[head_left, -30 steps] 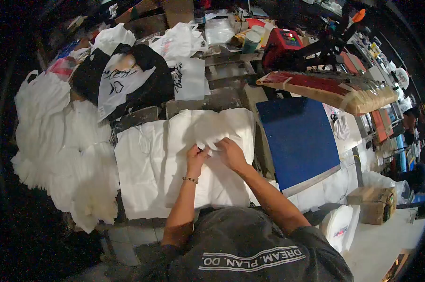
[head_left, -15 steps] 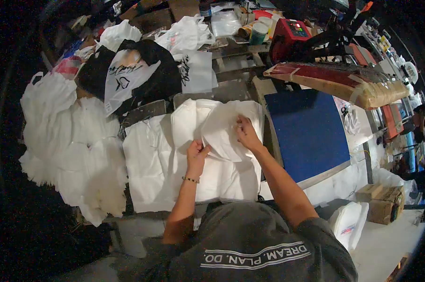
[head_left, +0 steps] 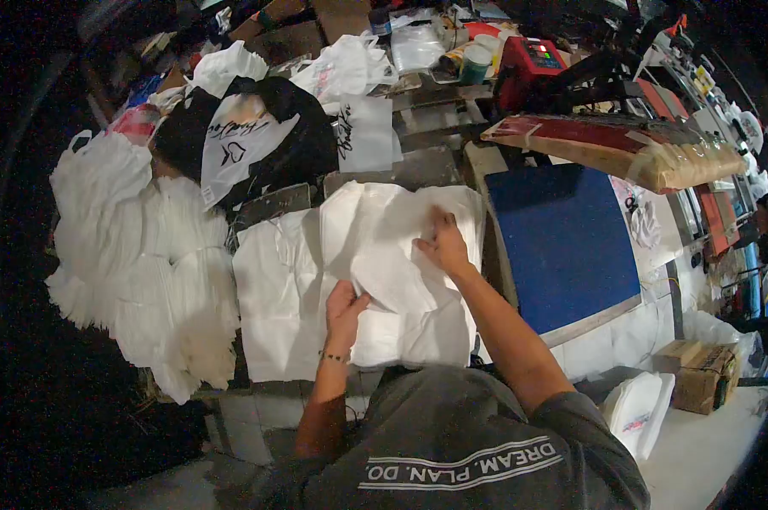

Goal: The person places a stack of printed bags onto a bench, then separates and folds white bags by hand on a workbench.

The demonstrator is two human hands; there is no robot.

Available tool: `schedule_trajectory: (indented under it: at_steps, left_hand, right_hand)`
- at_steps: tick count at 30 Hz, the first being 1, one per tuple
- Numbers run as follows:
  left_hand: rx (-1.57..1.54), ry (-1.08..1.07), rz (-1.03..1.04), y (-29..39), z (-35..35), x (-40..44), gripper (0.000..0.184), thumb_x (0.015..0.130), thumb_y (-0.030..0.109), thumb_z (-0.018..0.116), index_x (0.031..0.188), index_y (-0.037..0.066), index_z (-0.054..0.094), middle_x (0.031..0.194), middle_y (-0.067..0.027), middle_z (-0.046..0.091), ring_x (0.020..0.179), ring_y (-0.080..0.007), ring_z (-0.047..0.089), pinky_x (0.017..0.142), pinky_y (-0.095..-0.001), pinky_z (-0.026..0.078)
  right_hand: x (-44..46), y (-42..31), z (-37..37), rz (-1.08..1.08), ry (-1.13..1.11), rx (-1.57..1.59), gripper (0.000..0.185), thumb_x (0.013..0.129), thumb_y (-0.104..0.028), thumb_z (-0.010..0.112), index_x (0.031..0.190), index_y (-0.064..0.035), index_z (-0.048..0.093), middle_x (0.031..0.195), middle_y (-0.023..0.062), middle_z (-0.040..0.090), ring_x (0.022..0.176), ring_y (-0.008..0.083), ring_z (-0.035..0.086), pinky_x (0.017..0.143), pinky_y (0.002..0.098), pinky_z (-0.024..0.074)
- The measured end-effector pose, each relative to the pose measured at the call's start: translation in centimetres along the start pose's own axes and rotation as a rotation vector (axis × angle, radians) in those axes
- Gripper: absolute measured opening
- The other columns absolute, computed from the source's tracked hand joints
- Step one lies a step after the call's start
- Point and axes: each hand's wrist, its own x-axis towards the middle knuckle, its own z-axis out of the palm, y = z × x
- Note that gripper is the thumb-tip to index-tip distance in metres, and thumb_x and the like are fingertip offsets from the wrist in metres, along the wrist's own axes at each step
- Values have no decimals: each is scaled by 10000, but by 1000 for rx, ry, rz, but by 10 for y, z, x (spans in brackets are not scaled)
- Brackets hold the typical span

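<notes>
A stack of thin white bags (head_left: 384,340) lies flat in front of me, with the top sheet (head_left: 392,263) partly lifted and folded. My left hand (head_left: 347,308) pinches the lower left edge of that sheet between thumb and fingers. Over the upper right of the stack is my right hand (head_left: 443,240), its fingers apart and somewhat blurred, with nothing visible in it. To the left lies another flat white pile (head_left: 279,297), and beyond it big bundles of white bags (head_left: 176,280).
On the right is a blue press bed (head_left: 562,246), with a red padded, taped board (head_left: 613,149) above it. The red control box (head_left: 530,68) stands behind. A black bundle with a printed bag (head_left: 248,140) lies at upper left. A cardboard box (head_left: 698,376) sits at lower right.
My right hand has moved up and right from beside my left hand, and its fingers have spread. The top sheet has shifted and lies lower. The whole view has moved slightly.
</notes>
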Motion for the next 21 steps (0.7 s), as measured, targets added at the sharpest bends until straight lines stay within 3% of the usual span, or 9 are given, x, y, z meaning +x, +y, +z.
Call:
schedule_trajectory:
  at_steps: [1, 2, 4, 8, 10, 14, 16, 21]
  left_hand:
    - [1, -1, 2, 9, 3, -11, 440, 837, -16, 711, 1258, 22, 591, 1212, -80, 677, 1081, -170, 640, 899, -307, 519]
    - [-26, 36, -19, 20, 5, -24, 420, 831, -76, 660, 1239, 1, 594, 1184, -86, 681, 1063, -182, 649, 909, -316, 524]
    - [-85, 89, -60, 19, -2, -45, 486, 787, -154, 607, 1255, -27, 590, 1193, -107, 687, 1110, -206, 656, 978, -333, 517]
    - [-102, 127, -70, 10, -8, -76, 472, 795, -136, 616, 1253, -27, 594, 1177, -108, 696, 1080, -205, 669, 940, -334, 542]
    - [-134, 64, -178, 10, -8, -87, 456, 798, -117, 633, 1244, -27, 597, 1161, -107, 705, 1050, -199, 683, 896, -339, 569]
    - [-140, 123, -123, -5, -5, -99, 438, 803, -102, 641, 1231, -19, 606, 1138, -98, 712, 1028, -193, 691, 861, -346, 587]
    - [72, 54, -130, -5, -7, -103, 431, 801, -93, 650, 1221, -8, 616, 1127, -91, 715, 1026, -195, 689, 873, -340, 578]
    - [307, 64, -42, -3, 4, -117, 454, 798, -15, 688, 1244, -32, 601, 1095, -108, 713, 988, -206, 683, 870, -339, 544]
  right_hand:
    - [0, 2, 2, -134, 129, -114, 898, 739, -238, 841, 1466, 47, 399, 1276, 278, 531, 823, 305, 655, 796, 418, 555]
    - [0, 5, 3, -135, 131, -113, 898, 739, -238, 841, 1466, 47, 399, 1276, 278, 531, 823, 305, 655, 796, 418, 555]
    - [-1, 4, 2, 75, -15, -19, 919, 740, -253, 840, 1479, 46, 383, 1281, 278, 531, 877, 336, 649, 839, 431, 546]
    - [1, -1, 2, 50, -23, -79, 917, 735, -269, 842, 1471, 47, 394, 1252, 267, 536, 908, 351, 639, 861, 425, 542]
    - [0, -4, -3, 15, -69, -117, 865, 735, -273, 840, 1444, 24, 444, 1221, 261, 540, 934, 372, 643, 883, 427, 541]
    - [6, -20, -10, -86, -79, -177, 745, 754, -248, 820, 1392, -12, 516, 1193, 241, 542, 999, 377, 627, 911, 438, 531]
    - [22, -29, -5, -42, -139, -104, 632, 788, -239, 787, 1343, -34, 564, 1182, 223, 557, 1114, 403, 576, 974, 462, 493]
    - [98, -25, 28, -201, -110, -229, 509, 832, -281, 757, 1264, -47, 626, 1238, 206, 595, 1114, 393, 600, 1025, 465, 459]
